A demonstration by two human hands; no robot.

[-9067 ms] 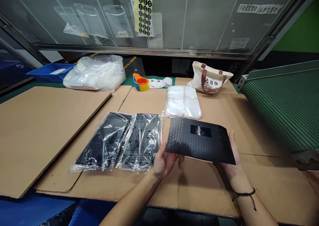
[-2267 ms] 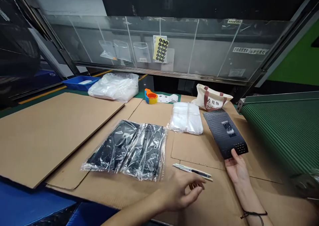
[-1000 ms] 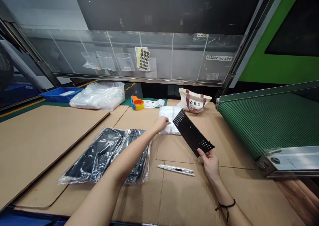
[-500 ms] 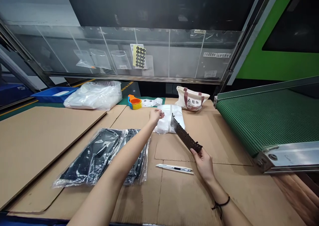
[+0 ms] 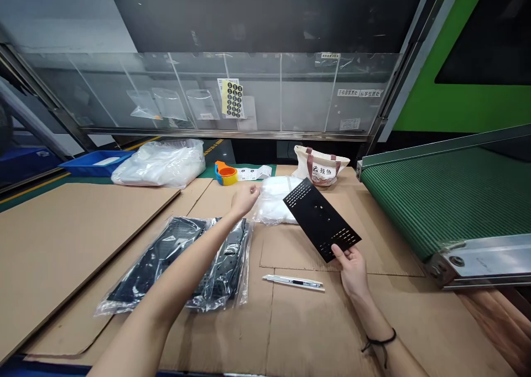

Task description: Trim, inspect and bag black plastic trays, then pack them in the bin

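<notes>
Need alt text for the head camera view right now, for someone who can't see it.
The right hand holds a flat black slotted panel up by its lower edge over brown cardboard sheets. The left hand is nearest a bundle of clear plastic bags, beside black panels wrapped in clear plastic.

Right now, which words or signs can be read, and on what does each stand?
"去?鱼" on the canvas tote bag, middle character unclear.
White labels on the glass panel: Chinese, too small to read.
Black stickers on the yellow sheet: too small.
</notes>
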